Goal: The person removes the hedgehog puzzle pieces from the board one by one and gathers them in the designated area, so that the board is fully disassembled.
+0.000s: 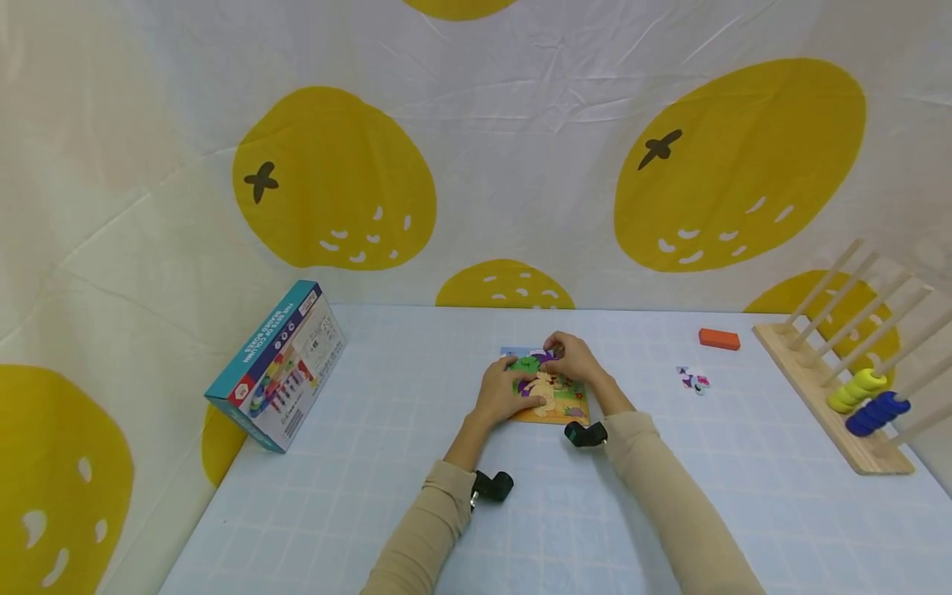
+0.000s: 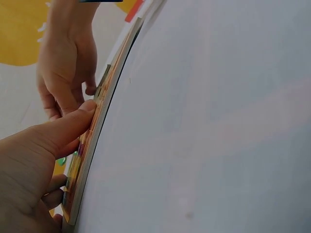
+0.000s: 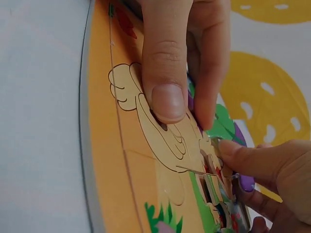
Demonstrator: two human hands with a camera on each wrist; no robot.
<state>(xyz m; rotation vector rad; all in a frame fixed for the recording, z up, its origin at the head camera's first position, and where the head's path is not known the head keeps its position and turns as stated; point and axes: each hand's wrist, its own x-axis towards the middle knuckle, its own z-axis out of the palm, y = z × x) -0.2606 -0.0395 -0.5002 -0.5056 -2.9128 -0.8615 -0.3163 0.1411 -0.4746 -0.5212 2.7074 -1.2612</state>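
A wooden peg rack [image 1: 816, 397] stands along the table's [image 1: 595, 529] right edge, a box [image 1: 278, 368] by its far-left corner. The puzzle board [image 1: 563, 397] lies midway between them, nearer the far edge. The left hand [image 1: 502, 392], fingers loosely spread, rests on it; the right hand [image 1: 580, 361] seems to pinch a small piece [image 1: 558, 351] there. An orange block [image 1: 719, 339] lies toward the far-right corner, loose pieces [image 1: 697, 383] nearby. Much of the picture looks filled; gaps and those pieces remain.
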